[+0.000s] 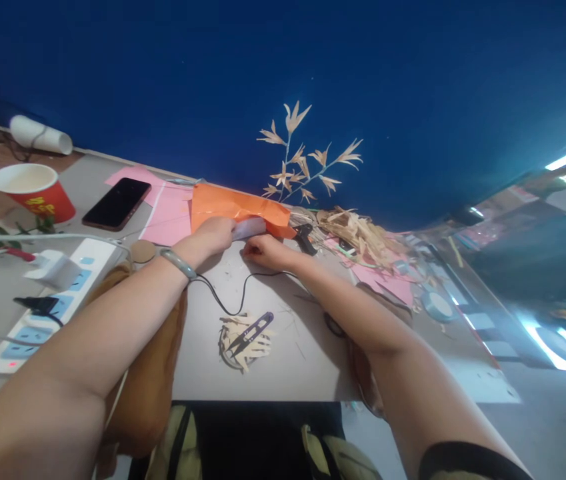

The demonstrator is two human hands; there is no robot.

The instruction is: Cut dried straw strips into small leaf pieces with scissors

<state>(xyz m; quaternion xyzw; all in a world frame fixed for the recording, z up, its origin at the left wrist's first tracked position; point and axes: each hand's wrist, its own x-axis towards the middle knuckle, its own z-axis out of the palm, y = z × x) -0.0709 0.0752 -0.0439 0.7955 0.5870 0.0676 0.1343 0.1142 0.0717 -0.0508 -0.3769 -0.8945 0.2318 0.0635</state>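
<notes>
At the far side of the table my left hand (217,235) is closed at the end of a pale lilac-grey strip (249,229), which lies against an orange sheet (235,202). My right hand (267,252) is beside it, fingers curled together; what they pinch, if anything, is too small to make out. Nearer to me, purple thread snips (251,333) rest on a small heap of cream-coloured cut pieces (245,357). A black cord (235,312) curves across the table below both hands. Just beyond my right wrist is a black tool (305,239), partly hidden.
A branch with straw-coloured flowers (295,173) rises at the back, beside a dry husk pile (355,233). On the left are a power strip (70,300), a phone (117,202), a red paper cup (37,193) and a brown bag (150,373). A tape roll (437,305) lies right.
</notes>
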